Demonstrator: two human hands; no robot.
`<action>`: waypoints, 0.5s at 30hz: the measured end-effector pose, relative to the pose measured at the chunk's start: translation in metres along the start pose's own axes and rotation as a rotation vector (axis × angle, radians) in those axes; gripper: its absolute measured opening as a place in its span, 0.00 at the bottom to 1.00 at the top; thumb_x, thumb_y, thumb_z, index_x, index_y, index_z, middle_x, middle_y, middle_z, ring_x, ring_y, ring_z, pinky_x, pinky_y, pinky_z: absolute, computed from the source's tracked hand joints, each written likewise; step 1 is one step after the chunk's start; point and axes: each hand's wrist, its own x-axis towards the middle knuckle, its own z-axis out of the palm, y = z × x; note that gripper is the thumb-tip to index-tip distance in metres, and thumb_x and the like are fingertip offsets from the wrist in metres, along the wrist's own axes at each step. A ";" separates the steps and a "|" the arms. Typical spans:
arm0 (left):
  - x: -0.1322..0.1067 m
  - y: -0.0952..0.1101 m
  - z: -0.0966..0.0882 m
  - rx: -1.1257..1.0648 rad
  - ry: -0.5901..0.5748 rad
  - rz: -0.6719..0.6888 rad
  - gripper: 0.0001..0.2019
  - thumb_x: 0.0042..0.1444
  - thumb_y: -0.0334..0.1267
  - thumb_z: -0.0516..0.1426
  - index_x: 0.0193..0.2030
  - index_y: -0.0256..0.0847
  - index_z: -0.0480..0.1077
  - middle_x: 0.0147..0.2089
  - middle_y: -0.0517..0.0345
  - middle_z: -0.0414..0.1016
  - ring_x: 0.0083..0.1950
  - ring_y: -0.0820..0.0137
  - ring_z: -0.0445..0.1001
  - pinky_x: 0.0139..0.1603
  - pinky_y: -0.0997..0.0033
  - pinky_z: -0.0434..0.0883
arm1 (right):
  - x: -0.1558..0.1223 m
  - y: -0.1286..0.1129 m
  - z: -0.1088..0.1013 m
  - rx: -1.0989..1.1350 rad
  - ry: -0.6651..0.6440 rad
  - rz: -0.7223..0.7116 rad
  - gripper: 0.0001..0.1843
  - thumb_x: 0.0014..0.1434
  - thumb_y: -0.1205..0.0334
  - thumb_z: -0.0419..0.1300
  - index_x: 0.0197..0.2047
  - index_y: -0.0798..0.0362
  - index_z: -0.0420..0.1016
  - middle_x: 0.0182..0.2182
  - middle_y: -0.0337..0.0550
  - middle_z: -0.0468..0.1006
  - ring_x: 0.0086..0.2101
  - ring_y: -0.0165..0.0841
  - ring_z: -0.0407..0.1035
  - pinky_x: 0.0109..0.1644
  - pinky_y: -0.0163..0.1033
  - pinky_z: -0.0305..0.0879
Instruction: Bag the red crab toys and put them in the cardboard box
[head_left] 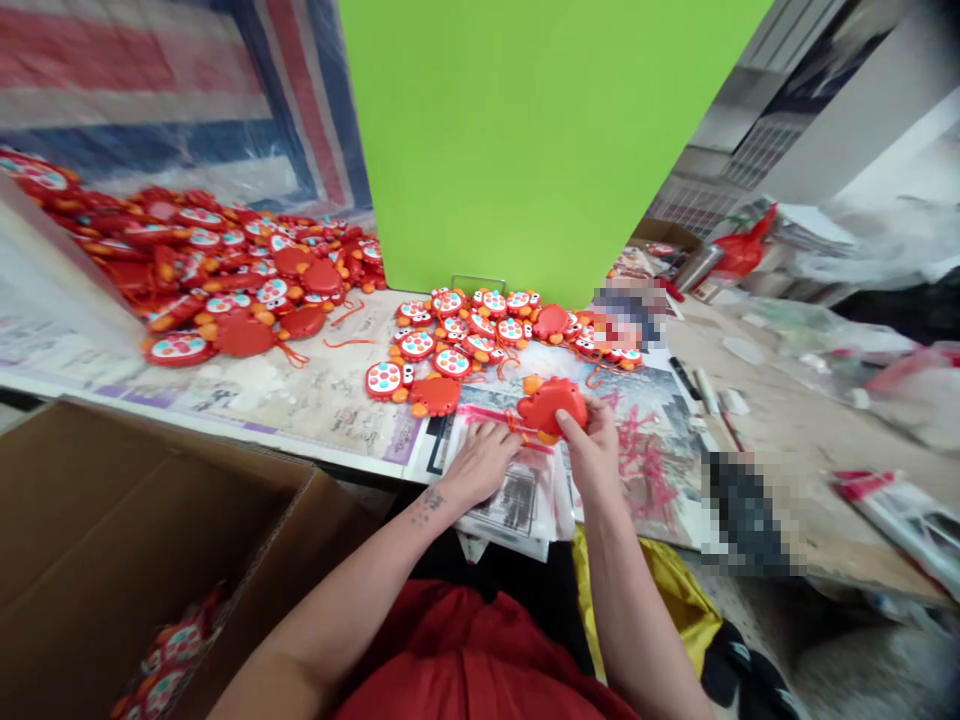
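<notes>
**Handling and Grip**

Head view: I am seeing the red toy (553,404) over the bench (337,398), by the plastic bags (517,505). I am judging it light, stiff, smooth, best held by its rim. Fingers of the right hand (598,452) are gripping it; the left hand's (484,460) are touching the bags, closure unclear.

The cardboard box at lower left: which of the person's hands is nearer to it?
Left. The left hand is on the plastic bags, right of the cardboard box; the right hand, holding a red toy, is farther right.
</notes>
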 end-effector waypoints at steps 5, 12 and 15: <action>-0.002 -0.003 0.001 -0.001 0.082 0.014 0.08 0.66 0.36 0.51 0.45 0.41 0.71 0.43 0.54 0.72 0.48 0.62 0.66 0.51 0.59 0.62 | 0.011 0.022 0.011 -0.212 -0.199 0.013 0.23 0.51 0.50 0.66 0.47 0.53 0.71 0.42 0.45 0.76 0.42 0.37 0.70 0.52 0.47 0.66; -0.001 -0.003 0.000 -0.113 0.275 -0.066 0.06 0.64 0.37 0.54 0.40 0.40 0.71 0.52 0.50 0.72 0.56 0.61 0.66 0.59 0.56 0.64 | 0.016 0.016 0.015 -0.395 -0.556 0.013 0.26 0.61 0.38 0.52 0.38 0.52 0.78 0.35 0.45 0.80 0.41 0.40 0.72 0.49 0.46 0.66; 0.002 -0.003 -0.004 -0.264 0.280 -0.077 0.05 0.64 0.35 0.54 0.38 0.39 0.69 0.57 0.48 0.70 0.61 0.62 0.65 0.63 0.56 0.64 | 0.013 0.008 0.005 -0.627 -0.409 -0.104 0.29 0.63 0.38 0.48 0.31 0.52 0.77 0.27 0.44 0.77 0.35 0.39 0.71 0.43 0.42 0.65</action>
